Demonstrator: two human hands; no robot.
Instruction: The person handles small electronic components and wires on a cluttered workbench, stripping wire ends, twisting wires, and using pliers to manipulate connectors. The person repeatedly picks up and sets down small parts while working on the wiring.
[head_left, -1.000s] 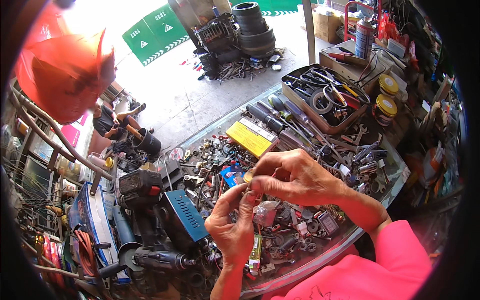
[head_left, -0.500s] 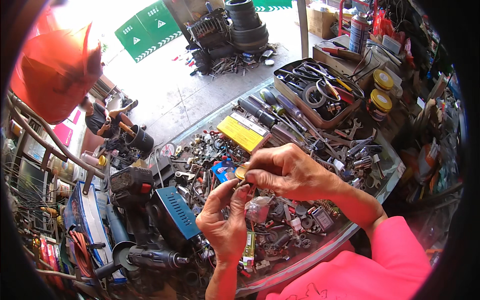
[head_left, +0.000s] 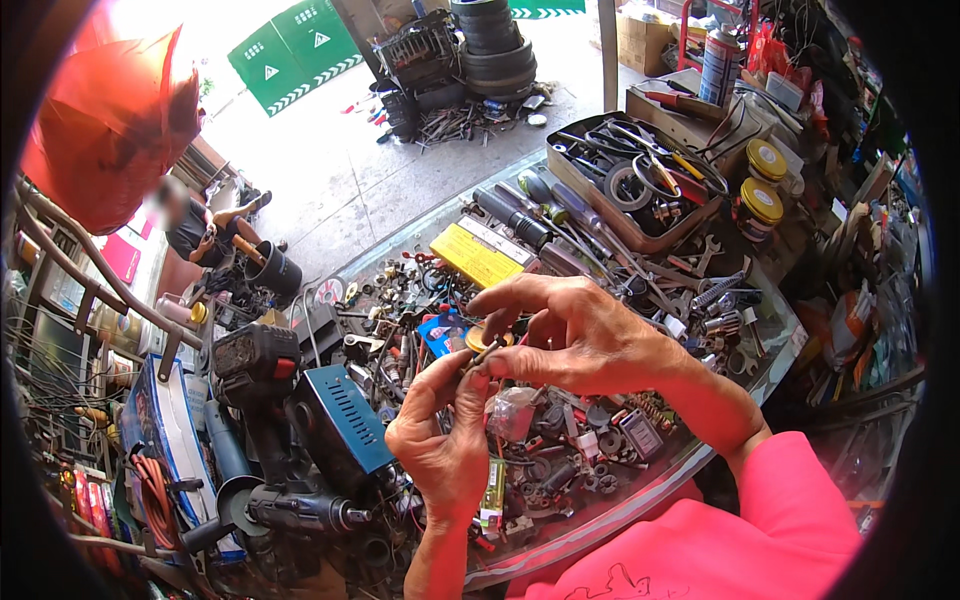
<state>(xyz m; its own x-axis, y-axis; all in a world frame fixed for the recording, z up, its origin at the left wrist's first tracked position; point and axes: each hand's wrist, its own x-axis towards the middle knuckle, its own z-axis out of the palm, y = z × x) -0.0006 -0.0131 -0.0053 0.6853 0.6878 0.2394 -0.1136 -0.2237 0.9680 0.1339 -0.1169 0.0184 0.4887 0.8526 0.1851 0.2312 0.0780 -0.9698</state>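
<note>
A small, thin metal piece point(head_left: 483, 354), like a pin or short screw, is at my fingertips; its exact kind is too small to tell. My left hand point(head_left: 440, 435) pinches its lower end between thumb and forefinger. From the right, my right hand point(head_left: 570, 335) meets it, thumb tip against the piece and forefinger arched above. Just behind the fingertips shows a round yellow tin point(head_left: 476, 337), partly covered. Beside it lies a blue card point(head_left: 440, 335). Below my right hand is a clear plastic bag point(head_left: 512, 413) among loose metal parts.
A glass-topped table point(head_left: 690, 455) is strewn with small parts. A yellow box point(head_left: 478, 255), screwdrivers and an open tool tin point(head_left: 640, 235) occupy its far side. At left stand a cordless tool point(head_left: 258, 375) and a blue vented box point(head_left: 348, 418). Another person point(head_left: 195, 235) sits by a black bucket point(head_left: 275, 272).
My right fingers have lifted and spread somewhat, uncovering more of the thin metal piece. My left hand has shifted slightly left. The seated person's posture has changed a little.
</note>
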